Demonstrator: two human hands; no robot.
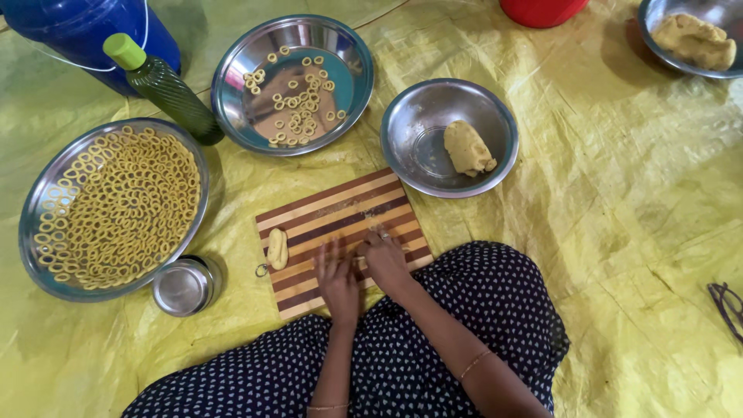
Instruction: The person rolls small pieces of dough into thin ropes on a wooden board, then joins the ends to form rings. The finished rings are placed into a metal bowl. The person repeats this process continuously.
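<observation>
Nearest the camera, a lap in dark blue cloth dotted with white (433, 340) is seen, and from it both forearms reach forward onto a striped wooden cutting board of light and dark brown bands (333, 213) that lies on a crinkled yellow plastic floor sheet (604, 232). The left hand (338, 280) and the right hand (385, 259) are laid side by side, palms down; the fingers (331, 255) are stretched flat and close together, holding nothing in a grasp but pressed on a thin pale strand of dough (383, 232), which is mostly hidden beneath them. It is judged that the strand is being rolled, and that an even thickness is best kept by light, equal pressure from both palms, the hands being moved outward from the middle so that the strand is not torn. At the board's left edge a small oval lump of yellow dough (278, 248) is set apart. Just left of the board stands a small round steel cup (182, 286), and beyond it a wide steel plate heaped with yellow dough rings (116, 207). Farther on, a round steel bowl holding a block of yellow dough (449, 138) is placed right of the board's far end, a steel plate with a few scattered rings (292, 83) to its left, and a dark green bottle with a light green cap (166, 89) between the two plates.
</observation>
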